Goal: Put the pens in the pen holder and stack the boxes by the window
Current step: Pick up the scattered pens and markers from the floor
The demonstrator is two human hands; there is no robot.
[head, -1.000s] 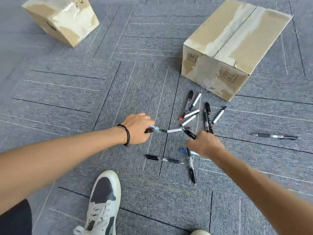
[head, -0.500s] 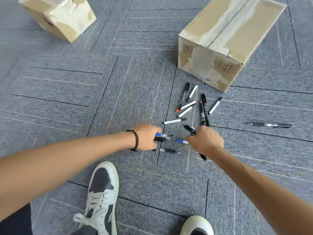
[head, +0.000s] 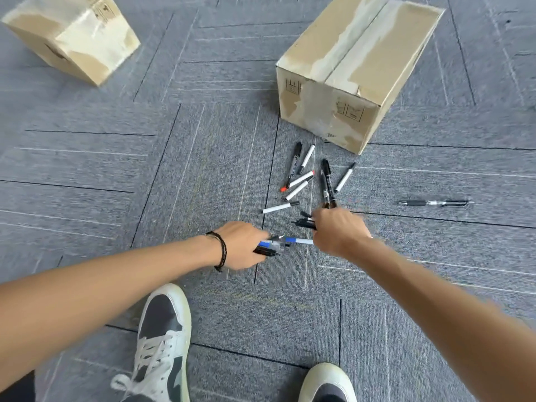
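Note:
Several pens [head: 301,181] lie scattered on the grey carpet just in front of a large taped cardboard box [head: 356,71]. My left hand [head: 242,245] is closed around a small bunch of pens with blue and black ends. My right hand [head: 339,230] grips a few black pens whose ends stick out to its left. A blue-capped white pen [head: 300,241] lies between the two hands. One white pen [head: 280,208] rests just beyond them. A single black pen [head: 433,202] lies apart at the right. A smaller cardboard box [head: 72,36] sits at the far left. No pen holder is in view.
My two shoes, the left shoe [head: 162,340] and the right shoe [head: 326,382], stand on the carpet tiles below the hands. Open carpet [head: 87,169] stretches between the two boxes and to the left of the pens.
My left hand picked up pens from the floor and drew back toward me. My right hand also gathered black pens. The two dark pens that lay nearest me are gone from the carpet.

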